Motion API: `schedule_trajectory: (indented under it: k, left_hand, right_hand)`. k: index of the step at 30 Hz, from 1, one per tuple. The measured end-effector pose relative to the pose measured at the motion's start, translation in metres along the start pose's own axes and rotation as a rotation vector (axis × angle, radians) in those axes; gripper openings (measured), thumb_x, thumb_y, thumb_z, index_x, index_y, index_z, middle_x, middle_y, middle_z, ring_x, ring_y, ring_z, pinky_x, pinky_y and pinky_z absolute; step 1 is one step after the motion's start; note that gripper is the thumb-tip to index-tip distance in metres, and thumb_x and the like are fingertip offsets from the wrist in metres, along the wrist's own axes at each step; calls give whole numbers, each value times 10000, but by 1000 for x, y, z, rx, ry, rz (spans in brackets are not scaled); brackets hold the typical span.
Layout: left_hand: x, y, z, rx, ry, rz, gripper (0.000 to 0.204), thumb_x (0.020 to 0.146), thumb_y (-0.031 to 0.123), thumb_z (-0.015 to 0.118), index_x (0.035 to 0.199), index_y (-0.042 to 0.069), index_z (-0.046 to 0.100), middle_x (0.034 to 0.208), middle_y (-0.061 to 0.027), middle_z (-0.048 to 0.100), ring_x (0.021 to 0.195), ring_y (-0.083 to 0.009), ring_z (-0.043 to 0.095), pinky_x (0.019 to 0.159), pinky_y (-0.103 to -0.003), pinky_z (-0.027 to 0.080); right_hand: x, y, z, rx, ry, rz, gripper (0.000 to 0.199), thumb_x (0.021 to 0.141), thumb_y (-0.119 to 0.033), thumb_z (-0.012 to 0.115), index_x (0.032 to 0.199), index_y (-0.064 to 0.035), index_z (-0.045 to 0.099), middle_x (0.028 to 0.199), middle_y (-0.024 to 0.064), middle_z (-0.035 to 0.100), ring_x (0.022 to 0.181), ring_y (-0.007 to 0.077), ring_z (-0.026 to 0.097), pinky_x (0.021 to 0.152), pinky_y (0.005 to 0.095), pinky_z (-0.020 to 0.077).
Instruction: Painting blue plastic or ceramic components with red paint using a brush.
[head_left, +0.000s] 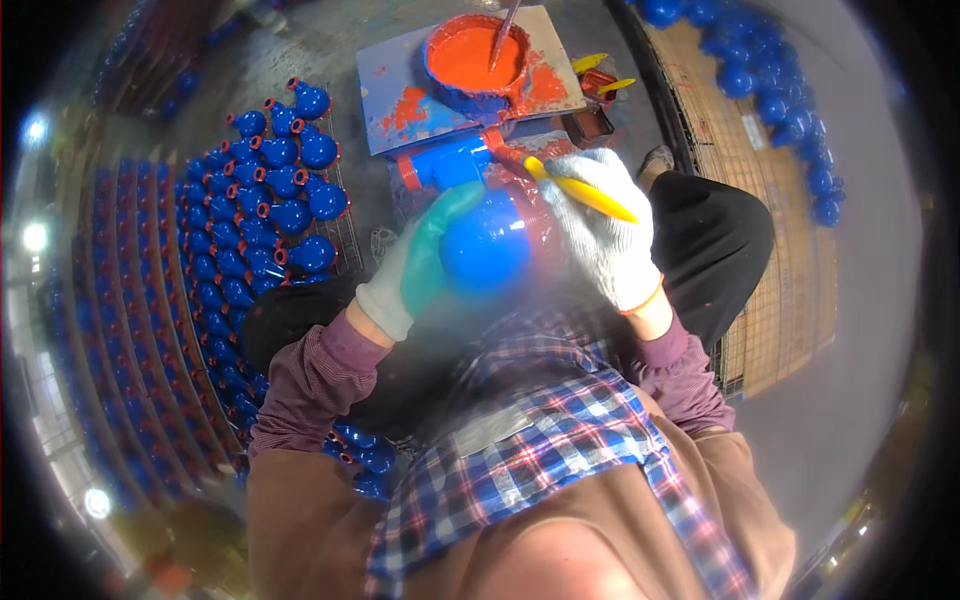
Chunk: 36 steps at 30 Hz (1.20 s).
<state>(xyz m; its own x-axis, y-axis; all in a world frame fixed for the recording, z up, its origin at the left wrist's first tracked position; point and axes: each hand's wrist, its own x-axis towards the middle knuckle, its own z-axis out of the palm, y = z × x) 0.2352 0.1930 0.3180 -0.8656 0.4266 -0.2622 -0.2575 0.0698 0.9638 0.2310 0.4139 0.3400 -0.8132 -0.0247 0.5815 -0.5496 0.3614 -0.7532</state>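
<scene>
My left hand (415,265), in a white glove with a green palm, grips a glossy blue pipe fitting (485,243) with a round bulb and a tube-like body. Orange-red paint covers the rims at the ends of its tube. In a white knit glove, my right hand (608,230) holds a paintbrush (590,195) by its yellow handle. The brush's bristle end points left, at or very near the fitting's upper right rim; whether it touches is hard to tell. Beyond the fitting stands a round pot (455,100) of orange-red paint, with a stick leaning in it.
The pot rests on a paint-spattered board (385,85). Right of it, a small container (597,88) has yellow-handled brushes. Many blue fittings with red rims (280,155) stand in rows at left. More blue fittings (770,100) line the far right, beside a wire mesh panel (790,270) over cardboard.
</scene>
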Motion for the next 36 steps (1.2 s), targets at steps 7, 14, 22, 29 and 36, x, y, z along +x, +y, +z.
schedule_trajectory:
  k: [7,14,22,29,36]
  left_hand:
    - [5,32,2,-955,31,-401,681,901,586,544,1377,110,438,1142,-181,636,710,-350,701,443,-400,573]
    - [-4,22,-14,-1289,4,-445,629,919,533,528,1373,102,456,1237,-155,602,1080,-303,611,880,-458,525]
    - [-1,-12,-15,-649,-271,-191,595,924,456,559,1289,-7,483,1075,-213,574,699,-271,649,514,-307,562]
    - [-24,42,-28,-1051,333,-163,685,931,531,503,1258,-70,475,1099,-260,608,617,-310,670,371,-321,515]
    - [-98,90,-120,-1163,-244,152,911,821,678,608,1479,110,336,1459,-264,387,1250,-538,439,975,-637,444]
  right_hand:
    - [-5,9,-11,2,-89,-60,280,794,-28,742,1066,-44,678,947,121,652,821,294,647,708,324,517]
    - [-9,12,-31,-100,-228,-238,301,760,-14,717,1059,-24,681,1019,157,679,878,313,674,749,341,539]
    - [-9,18,-64,-193,-155,-300,343,757,-20,713,1094,-69,677,1051,148,678,897,322,675,760,346,546]
    - [-1,1,-70,-316,8,-252,351,714,33,762,1047,-52,689,1023,144,683,923,305,670,793,335,537]
    - [32,-2,-71,-361,-13,-300,299,797,56,717,1083,-22,682,1051,152,672,978,298,638,881,361,501]
